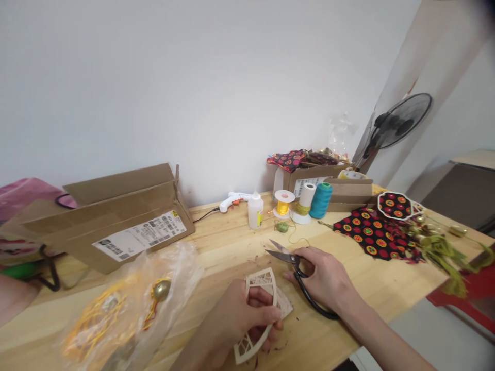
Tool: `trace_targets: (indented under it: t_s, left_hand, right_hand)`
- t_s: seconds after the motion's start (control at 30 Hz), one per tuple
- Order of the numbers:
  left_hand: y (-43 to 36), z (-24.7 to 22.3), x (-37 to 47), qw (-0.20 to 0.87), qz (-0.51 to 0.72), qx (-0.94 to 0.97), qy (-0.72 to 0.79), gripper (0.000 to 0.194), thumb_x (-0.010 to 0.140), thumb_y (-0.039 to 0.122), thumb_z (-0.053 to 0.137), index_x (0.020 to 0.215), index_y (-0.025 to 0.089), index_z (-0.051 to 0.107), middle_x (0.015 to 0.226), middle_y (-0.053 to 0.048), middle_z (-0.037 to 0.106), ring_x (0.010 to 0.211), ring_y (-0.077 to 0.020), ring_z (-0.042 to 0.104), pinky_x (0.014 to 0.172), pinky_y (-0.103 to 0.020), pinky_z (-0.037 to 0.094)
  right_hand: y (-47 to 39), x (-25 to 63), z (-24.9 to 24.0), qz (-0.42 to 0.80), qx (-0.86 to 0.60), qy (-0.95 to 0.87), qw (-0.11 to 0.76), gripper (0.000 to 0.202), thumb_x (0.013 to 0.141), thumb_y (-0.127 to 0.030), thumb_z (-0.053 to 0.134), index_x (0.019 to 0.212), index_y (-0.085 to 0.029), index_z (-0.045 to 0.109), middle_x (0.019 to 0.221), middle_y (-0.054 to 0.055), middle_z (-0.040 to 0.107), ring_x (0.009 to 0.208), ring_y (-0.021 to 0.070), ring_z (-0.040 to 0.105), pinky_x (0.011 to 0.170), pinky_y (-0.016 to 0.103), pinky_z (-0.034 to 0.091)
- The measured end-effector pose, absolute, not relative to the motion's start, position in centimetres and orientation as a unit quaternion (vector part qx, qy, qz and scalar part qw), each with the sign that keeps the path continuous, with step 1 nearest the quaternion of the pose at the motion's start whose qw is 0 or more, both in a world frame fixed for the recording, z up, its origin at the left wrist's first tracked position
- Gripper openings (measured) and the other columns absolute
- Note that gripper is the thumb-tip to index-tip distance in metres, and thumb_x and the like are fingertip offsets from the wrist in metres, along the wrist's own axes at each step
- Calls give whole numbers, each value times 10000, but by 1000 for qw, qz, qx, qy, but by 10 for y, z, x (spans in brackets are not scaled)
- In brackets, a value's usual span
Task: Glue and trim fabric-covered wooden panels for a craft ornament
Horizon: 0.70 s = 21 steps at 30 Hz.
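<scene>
My left hand pinches a curved, pale wooden fretwork frame with lattice cut-outs at its two ends. Behind the frame, partly hidden by it, is a small pale flat piece near the tabletop. To the right, my right hand is closed around the handles of black-handled scissors. The scissor blades stand slightly apart and point left, above the far end of the frame. Some of my right fingers are hidden behind the handles.
A glue bottle, yellow thread spool, teal thread cone and white glue gun stand beyond my hands. Patterned fabric lies right; a plastic bag and cardboard box left. Someone's bare arm shows at the left edge.
</scene>
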<state>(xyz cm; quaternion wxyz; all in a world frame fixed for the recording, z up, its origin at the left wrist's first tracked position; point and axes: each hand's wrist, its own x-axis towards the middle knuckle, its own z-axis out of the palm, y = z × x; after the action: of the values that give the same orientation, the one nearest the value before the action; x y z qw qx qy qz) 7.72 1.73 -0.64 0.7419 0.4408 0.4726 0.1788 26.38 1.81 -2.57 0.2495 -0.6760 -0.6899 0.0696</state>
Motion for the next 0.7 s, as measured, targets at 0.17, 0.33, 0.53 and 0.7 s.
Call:
trace_targets:
  t_s: [0.17,0.33,0.53,0.7]
  left_hand:
    - [18,0,79,731,171,454,479,179,574,213,675,685,116,574,549,-21,638,387,-80,528,384,-189,403]
    - [16,2,77,734,179,477,449,252,659,240,614,880,133,556,615,-20,638,460,-94,566,432,-195,433]
    - [11,0,76,749,153,531,364,109,672,130,549,772,151,586,633,-14,628,534,-96,581,474,-183,425]
    - [19,8,69,744,180,502,402,258,643,171,632,894,159,573,719,-40,666,566,-140,620,467,-208,448]
  right_hand:
    - [13,264,-29,86,-642,-701,298,239,666,-376,591,842,-214,600,771,23,617,678,170,559,597,266,414]
    - [7,259,-29,145,-608,-701,343,237,665,-357,604,841,-200,598,729,16,591,633,154,528,577,254,412]
    - [7,238,-9,376,-547,-617,423,180,636,-217,597,813,-185,590,691,-16,587,612,125,530,525,207,412]
    - [10,234,1,472,-508,-581,426,188,589,-144,590,775,-175,592,621,-42,549,559,98,490,507,198,385]
